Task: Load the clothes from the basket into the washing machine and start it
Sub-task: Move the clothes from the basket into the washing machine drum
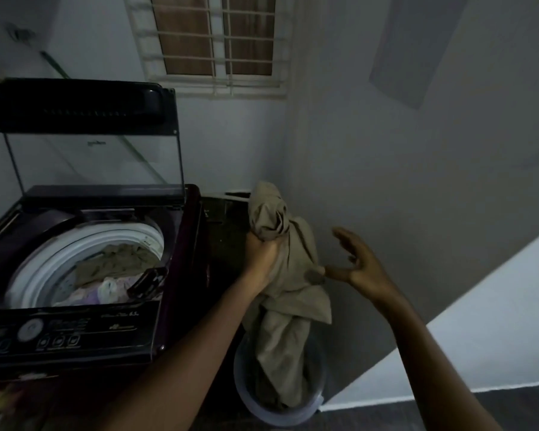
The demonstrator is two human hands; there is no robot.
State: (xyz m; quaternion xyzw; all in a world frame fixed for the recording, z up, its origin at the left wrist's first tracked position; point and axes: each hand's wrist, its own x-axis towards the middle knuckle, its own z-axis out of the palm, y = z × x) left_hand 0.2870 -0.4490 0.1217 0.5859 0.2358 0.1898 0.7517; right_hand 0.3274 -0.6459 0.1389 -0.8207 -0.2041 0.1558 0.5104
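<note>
A: Down at the basket (246,390) on the floor, just right of the washing machine (175,275). Gripping a beige garment (285,306) in the left hand (263,253), fingers wrapped tight round a bunched fold, held up high.

B: Lower end of it hanging down into the basket, though. And the right hand (360,269)?

A: Holding nothing. Fingers (346,241) spread wide and straight, just beside the cloth. Thumb near it or on it, hard to tell which.

B: Over on the machine: lid (84,150) standing upright, drum (44,269) open at the top.

A: Already some clothes (119,262) in there, an olive piece over something pale lilac. Control panel (59,334) along the front edge, dial and buttons dim, nothing readable.

B: Barred window (212,42) above, grey wall behind the hands.
</note>
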